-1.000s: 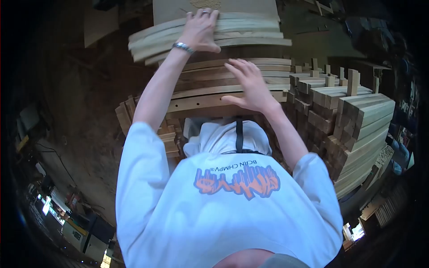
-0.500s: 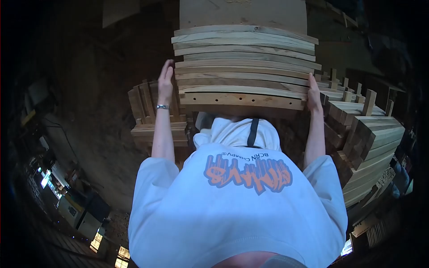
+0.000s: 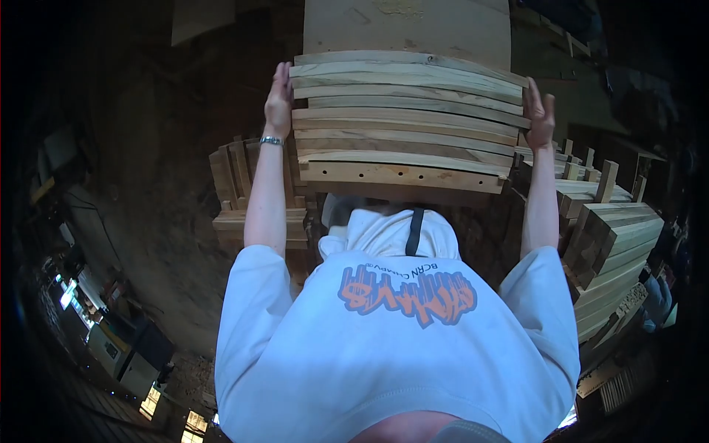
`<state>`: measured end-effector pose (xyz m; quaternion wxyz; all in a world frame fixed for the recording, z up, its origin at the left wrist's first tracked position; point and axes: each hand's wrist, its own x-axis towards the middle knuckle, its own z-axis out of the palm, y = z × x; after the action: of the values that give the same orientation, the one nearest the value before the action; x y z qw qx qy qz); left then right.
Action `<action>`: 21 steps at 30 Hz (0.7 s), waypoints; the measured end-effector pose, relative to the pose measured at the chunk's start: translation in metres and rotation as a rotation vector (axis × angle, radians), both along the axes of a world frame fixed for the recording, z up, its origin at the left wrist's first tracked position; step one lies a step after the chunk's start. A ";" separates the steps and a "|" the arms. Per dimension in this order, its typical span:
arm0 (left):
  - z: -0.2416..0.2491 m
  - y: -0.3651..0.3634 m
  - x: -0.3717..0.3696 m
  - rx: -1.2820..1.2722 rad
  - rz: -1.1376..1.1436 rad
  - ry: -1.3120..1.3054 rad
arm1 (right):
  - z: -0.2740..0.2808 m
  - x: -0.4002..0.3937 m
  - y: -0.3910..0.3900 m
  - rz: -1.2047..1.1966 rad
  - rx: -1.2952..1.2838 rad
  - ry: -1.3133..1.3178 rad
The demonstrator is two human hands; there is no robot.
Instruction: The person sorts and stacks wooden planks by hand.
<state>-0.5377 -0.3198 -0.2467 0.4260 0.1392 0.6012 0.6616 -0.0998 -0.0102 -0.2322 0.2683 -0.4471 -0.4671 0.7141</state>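
Observation:
In front of me several wooden boards (image 3: 406,122) lie side by side on a pale bench top (image 3: 413,29), their ends slightly uneven. My left hand (image 3: 279,103) is flat and upright against the left ends of the boards, with a metal bracelet (image 3: 271,139) on its wrist. At the right ends, my right hand (image 3: 540,114) rests its palm side by the boards, fingers stretched and thumb apart. Neither hand wraps around a board. Nearest my body runs a wooden strip (image 3: 399,175) with a row of dark holes.
To my right stand large stacks of timber (image 3: 617,229) with upright wooden posts (image 3: 608,181). A smaller stack (image 3: 262,221) with upright pieces is at my left. Farther left are a cabinet-like machine (image 3: 122,347) and brown floor (image 3: 170,221).
Both hands have moved forward along the board ends, away from my body. My left hand now meets the ends, and the right thumb has spread. The view has shifted slightly.

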 end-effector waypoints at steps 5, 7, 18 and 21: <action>-0.002 0.002 0.000 -0.104 -0.035 0.166 | 0.022 -0.035 -0.035 0.023 -0.012 -0.108; 0.000 0.007 0.001 -0.150 -0.056 0.248 | 0.011 -0.029 -0.028 -0.006 -0.064 -0.102; -0.007 0.015 -0.015 -0.452 -0.013 0.058 | -0.019 -0.010 -0.009 0.040 -0.156 -0.307; -0.010 -0.034 0.012 -0.447 -0.054 0.023 | -0.001 0.009 -0.050 0.088 -0.078 -0.586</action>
<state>-0.5261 -0.3541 -0.2568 0.4572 0.0649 0.7336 0.4986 -0.0913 -0.0603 -0.2328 0.0734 -0.6237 -0.5156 0.5828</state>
